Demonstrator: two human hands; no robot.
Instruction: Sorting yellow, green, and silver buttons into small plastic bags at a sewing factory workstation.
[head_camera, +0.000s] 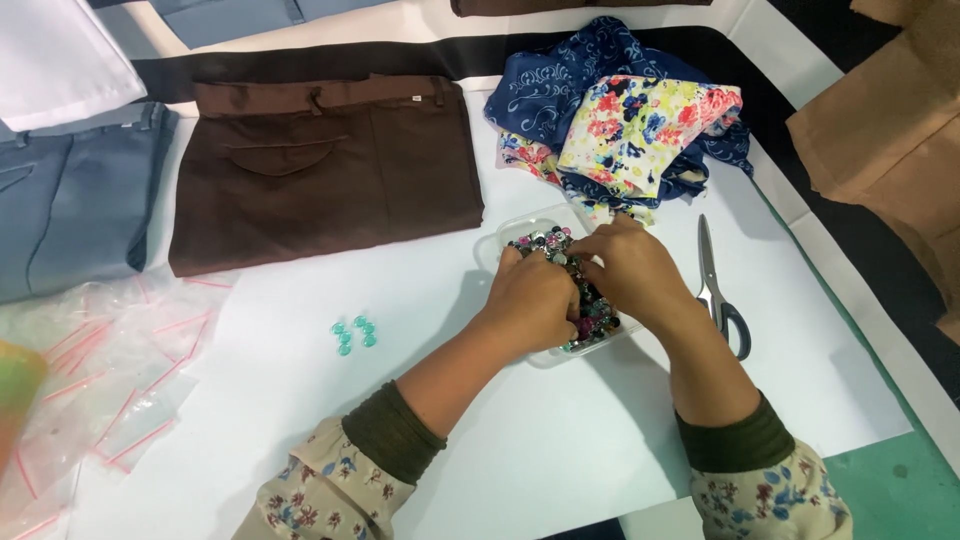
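A clear plastic tray (515, 229) full of small multicoloured beads or buttons (541, 243) sits on the white table. Both my hands reach into it. My left hand (532, 298) lies over the near part of the tray, fingers curled down among the pieces. My right hand (632, 268) rests on the far right part, fingertips pinched together in the pile. What the fingers hold is hidden. A small cluster of teal beads (354, 333) lies on the white sheet to the left of the tray.
Scissors with blue-grey handles (719, 285) lie right of the tray. Folded floral and navy fabrics (625, 115) sit behind it. Brown trousers (320, 165) and blue-grey trousers (70, 195) lie at the back left. Small clear zip bags (110, 375) are piled at the left. Brown paper (890, 130) lies at the right.
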